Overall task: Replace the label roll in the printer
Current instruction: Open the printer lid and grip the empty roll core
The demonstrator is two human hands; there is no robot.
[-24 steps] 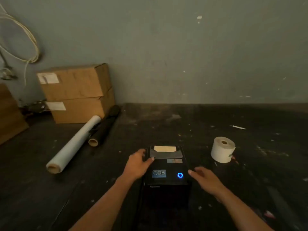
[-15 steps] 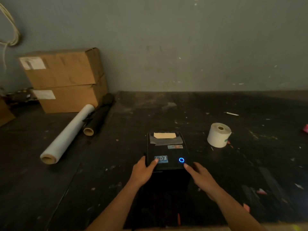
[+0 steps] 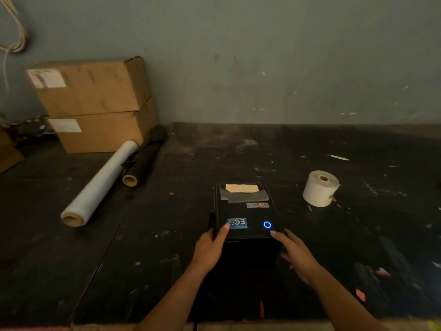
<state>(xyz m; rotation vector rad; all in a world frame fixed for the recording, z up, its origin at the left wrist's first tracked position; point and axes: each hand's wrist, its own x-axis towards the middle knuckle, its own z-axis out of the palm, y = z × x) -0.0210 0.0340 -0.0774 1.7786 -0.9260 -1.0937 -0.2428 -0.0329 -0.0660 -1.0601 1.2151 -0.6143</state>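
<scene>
A black printer (image 3: 245, 211) sits on a dark, dirty table (image 3: 167, 235), close to the person. Its lid is shut and a little blue ring light (image 3: 267, 225) glows on top. The left hand (image 3: 210, 249) holds the printer's left front corner, with the thumb on a blue sticker (image 3: 237, 222). The right hand (image 3: 298, 256) is open, its fingers touching the right front corner. A white label roll (image 3: 319, 188) stands on the table, off to the right of the printer and not touching it.
</scene>
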